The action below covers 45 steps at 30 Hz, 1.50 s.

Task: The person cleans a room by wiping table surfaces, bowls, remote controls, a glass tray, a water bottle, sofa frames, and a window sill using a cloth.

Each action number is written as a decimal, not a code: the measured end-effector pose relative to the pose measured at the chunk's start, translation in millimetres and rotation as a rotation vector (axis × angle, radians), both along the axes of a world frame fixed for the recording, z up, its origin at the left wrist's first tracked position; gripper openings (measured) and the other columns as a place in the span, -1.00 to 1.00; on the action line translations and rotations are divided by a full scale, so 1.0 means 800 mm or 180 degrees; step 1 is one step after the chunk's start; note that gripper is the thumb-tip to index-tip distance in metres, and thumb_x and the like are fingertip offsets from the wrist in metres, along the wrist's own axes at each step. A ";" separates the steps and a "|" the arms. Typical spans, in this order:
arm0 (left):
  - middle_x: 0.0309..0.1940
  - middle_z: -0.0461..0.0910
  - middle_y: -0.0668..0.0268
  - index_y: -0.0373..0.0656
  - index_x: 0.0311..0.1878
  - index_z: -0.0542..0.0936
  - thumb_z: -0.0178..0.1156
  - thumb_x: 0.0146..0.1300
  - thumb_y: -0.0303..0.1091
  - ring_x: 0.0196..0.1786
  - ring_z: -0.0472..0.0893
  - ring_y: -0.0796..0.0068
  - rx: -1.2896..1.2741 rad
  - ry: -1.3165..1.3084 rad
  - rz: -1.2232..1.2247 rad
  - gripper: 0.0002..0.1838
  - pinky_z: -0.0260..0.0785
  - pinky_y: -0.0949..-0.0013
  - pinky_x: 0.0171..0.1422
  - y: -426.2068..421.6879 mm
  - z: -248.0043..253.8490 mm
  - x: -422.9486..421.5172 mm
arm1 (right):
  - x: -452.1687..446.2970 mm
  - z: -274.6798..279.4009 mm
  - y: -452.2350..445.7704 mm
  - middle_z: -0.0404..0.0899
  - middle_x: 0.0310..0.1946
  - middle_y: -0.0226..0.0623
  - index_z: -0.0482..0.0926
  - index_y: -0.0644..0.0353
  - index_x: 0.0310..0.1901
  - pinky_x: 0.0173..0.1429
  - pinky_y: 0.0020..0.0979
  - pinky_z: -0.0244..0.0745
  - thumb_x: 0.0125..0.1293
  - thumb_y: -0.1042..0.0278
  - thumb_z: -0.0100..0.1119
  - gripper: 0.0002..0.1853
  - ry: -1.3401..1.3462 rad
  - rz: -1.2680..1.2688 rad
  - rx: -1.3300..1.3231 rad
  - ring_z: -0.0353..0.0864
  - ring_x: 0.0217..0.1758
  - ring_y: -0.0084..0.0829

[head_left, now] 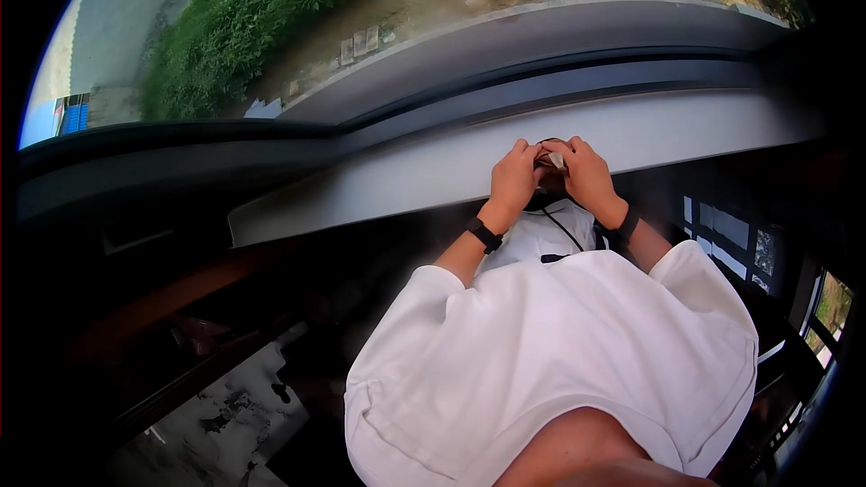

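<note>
My left hand (512,182) and my right hand (591,182) meet in front of my chest, close to the pale window sill (406,171). Between them is a small dark reddish-brown object (547,160) with a pale piece on its right side. Fingers of both hands are curled over it from either side, with the thumbs near its top. Most of it is covered, so its kind cannot be made out. A black band (484,234) circles my left wrist, and another dark band (624,226) is on my right wrist.
Past the sill runs a dark window frame (541,72), with green bushes (262,18) and bare ground outside. A black cord (564,230) hangs below my hands. At lower left is a grey-white patterned surface (221,415); the interior around it is very dark.
</note>
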<state>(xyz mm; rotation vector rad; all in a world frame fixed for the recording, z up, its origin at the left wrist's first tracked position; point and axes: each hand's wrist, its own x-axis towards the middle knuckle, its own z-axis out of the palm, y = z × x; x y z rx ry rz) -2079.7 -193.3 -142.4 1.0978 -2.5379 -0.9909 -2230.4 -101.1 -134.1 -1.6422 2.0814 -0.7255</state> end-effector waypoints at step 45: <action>0.02 0.53 0.21 -0.17 0.20 0.62 0.25 0.07 -0.78 0.03 0.59 0.28 -0.2259 0.2647 0.1517 -0.43 0.54 0.32 -0.03 -0.240 0.221 0.213 | 0.252 0.223 -0.307 0.55 0.03 -0.33 0.69 -0.17 0.17 0.01 -0.26 0.60 -0.03 0.44 0.45 -0.38 0.0468 0.0379 -0.3361 0.60 -0.02 -0.22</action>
